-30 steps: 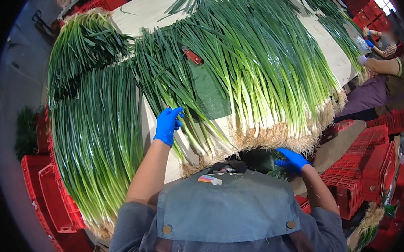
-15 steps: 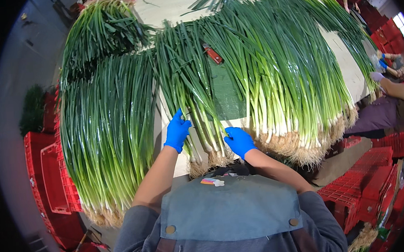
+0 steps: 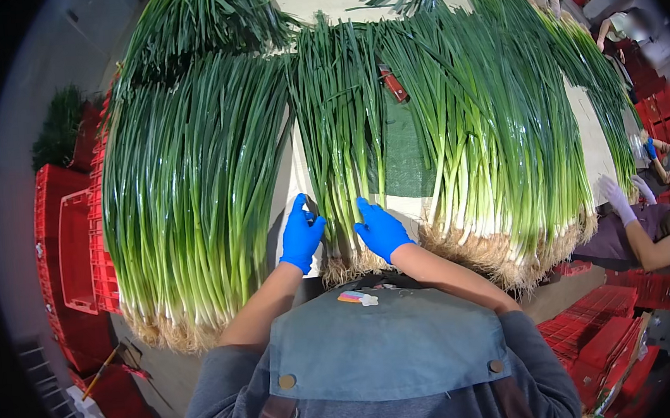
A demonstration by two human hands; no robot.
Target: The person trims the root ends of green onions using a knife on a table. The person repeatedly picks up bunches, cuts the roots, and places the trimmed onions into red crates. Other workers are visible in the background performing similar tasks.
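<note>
A small bunch of green onions (image 3: 342,138) lies on the pale tabletop in front of me, leaves pointing away and roots toward me. At its left edge is my blue-gloved left hand (image 3: 301,236), fingers stretched out. My right hand (image 3: 381,229), gloved the same, rests against the right side of the stalks near their white ends, its fingers extended. Neither hand is wrapped round the bunch. A red-handled tool (image 3: 395,84), its far end hidden among leaves, lies above a green woven mat (image 3: 404,161) just right of the bunch.
Big piles of green onions flank the bunch, one left (image 3: 186,196) and one right (image 3: 501,143); another heap (image 3: 198,24) lies far left. Red crates (image 3: 65,243) stand beside the table. At the right, a co-worker's gloved hand (image 3: 619,198) is near the table edge.
My right hand has moved left and slightly away from me, against the bunch. The stalks now lie straighter and closer together. The view has shifted; a co-worker's hands at the right have lifted.
</note>
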